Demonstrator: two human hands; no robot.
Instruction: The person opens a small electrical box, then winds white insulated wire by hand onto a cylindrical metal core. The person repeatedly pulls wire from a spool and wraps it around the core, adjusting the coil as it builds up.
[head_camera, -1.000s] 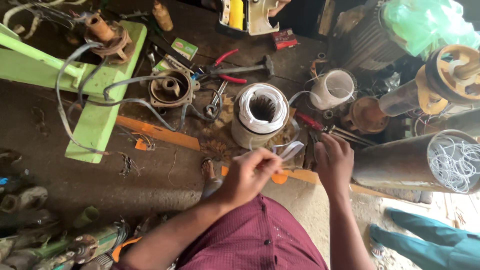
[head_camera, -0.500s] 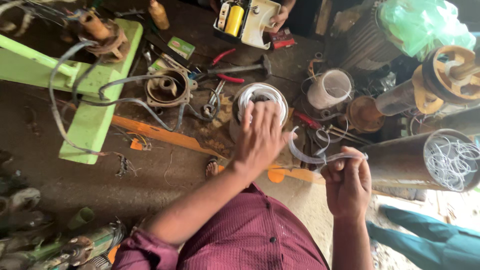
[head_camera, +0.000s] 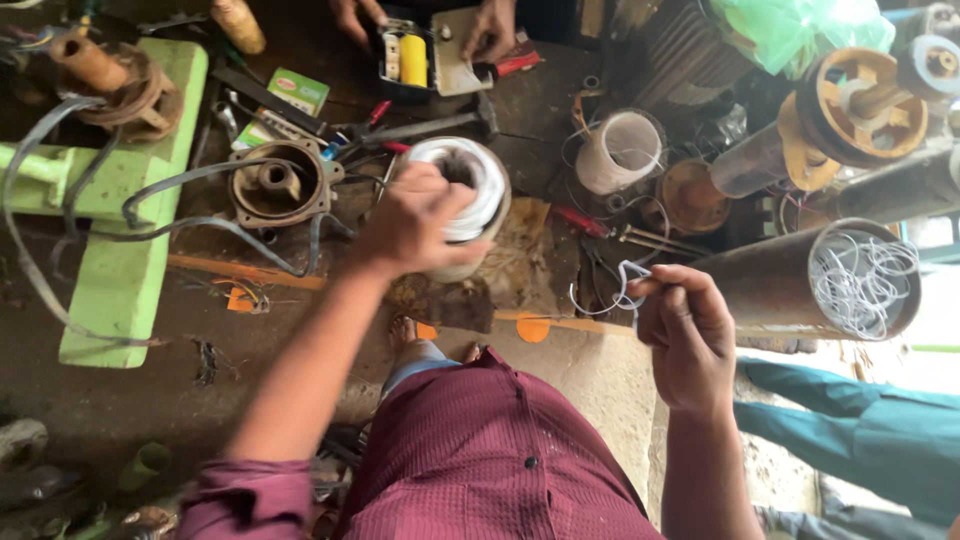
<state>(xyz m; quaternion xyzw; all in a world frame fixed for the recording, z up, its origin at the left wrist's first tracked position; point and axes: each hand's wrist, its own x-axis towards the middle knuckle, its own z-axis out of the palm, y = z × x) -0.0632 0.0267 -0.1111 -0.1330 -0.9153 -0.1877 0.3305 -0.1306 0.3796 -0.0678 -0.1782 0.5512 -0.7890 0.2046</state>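
The green wooden bench fills the far left, well away from both hands, with a rusty pump housing and grey cables between it and the left hand. On the right, beyond the right hand, a long rusty stator tube lies on its side, its open end full of white winding wire and turned away from the hand; its long axis runs roughly left to right.

The left hand rests on top of the upright white-wound stator, fingers spread and curled over its rim, covering its near left side; it touches the winding, but whether it grips anything cannot be told. The stator's axis stands upright, toward the camera.

The right hand is closed, thumb and fingertips pinching a thin white wire loop that sticks up and to the left from the pinch. The loop hangs in the air, apart from both stators; the upright stator lies to the left of this pinch, nearer the left hand, and the tube lies just right of it.

A white plastic cup stands above the right hand. Above the left hand, a small green and white carton lies flat, and at the top edge another person's 2 hands hold a dark meter with a yellow block.
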